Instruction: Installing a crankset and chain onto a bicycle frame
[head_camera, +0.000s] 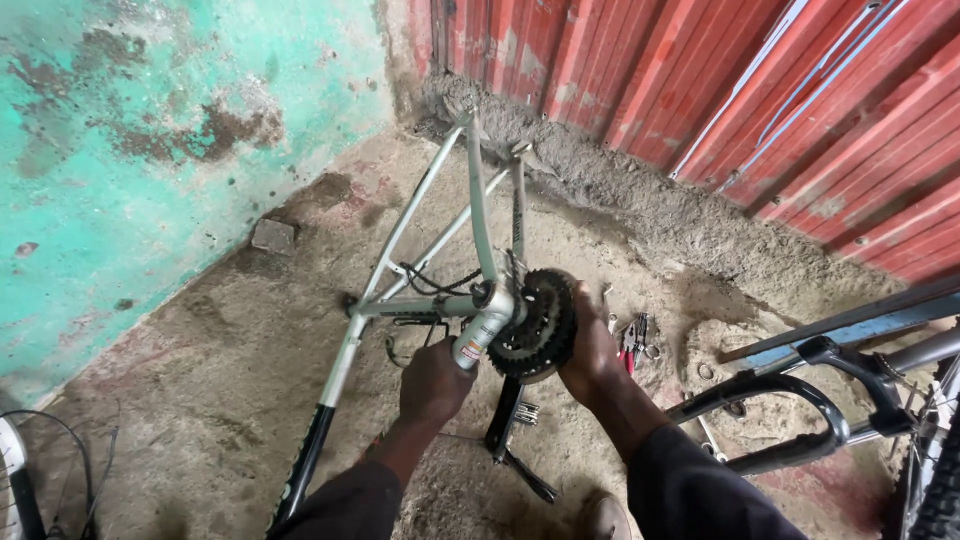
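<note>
Frame (420, 230), silver bicycle type, stands at the centre of the picture on a dirt floor (200, 380). We list our left hand (435, 385) closed around the frame's tube just below the bottom bracket. Our right hand (590, 355) cups the black toothed chainring (535, 325), fingers wrapped on its right edge. Small tools (635, 340) lie just right of that hand. Second bicycle (850, 390) occupies the lower right; turquoise wall (150, 150) upper left, red metal sheeting (750, 80) upper right.
</note>
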